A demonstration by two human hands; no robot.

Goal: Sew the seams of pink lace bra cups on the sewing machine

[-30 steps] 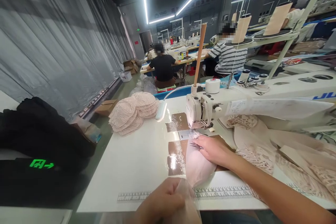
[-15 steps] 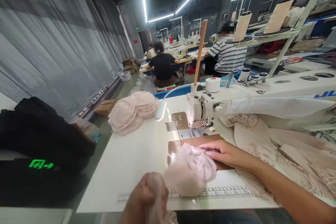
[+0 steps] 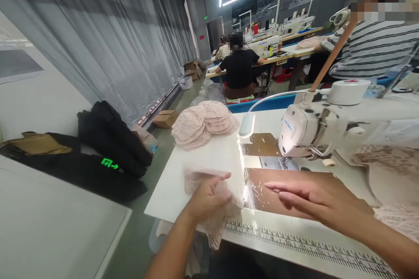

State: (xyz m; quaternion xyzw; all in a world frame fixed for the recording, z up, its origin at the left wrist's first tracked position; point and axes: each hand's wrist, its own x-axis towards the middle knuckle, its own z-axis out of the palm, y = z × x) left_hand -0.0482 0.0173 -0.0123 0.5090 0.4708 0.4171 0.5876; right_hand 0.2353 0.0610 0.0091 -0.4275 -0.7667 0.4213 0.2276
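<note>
My left hand (image 3: 209, 196) is closed on a sheer pale pink piece of lace fabric (image 3: 214, 226) above the left part of the white sewing table (image 3: 170, 189). The fabric is blurred and hangs over the table's front edge. My right hand (image 3: 304, 192) hovers low over the brown plate (image 3: 265, 183) in front of the sewing machine (image 3: 301, 126). Its fingers are pressed together, and what they may hold is hidden. The needle area sits just beyond that hand. A ruler strip (image 3: 288, 242) runs along the front edge.
A stack of pink lace cups (image 3: 203, 124) lies at the table's back left, beside a small lamp (image 3: 247, 125). More lace fabric (image 3: 389, 174) is heaped at right. Dark cloth (image 3: 114, 139) and a carton (image 3: 164, 118) are left of the table. Co-workers sit ahead.
My left hand has moved left and away with the fabric, which has left the brown plate and my right hand. The view has swung left. My right hand stays by the plate.
</note>
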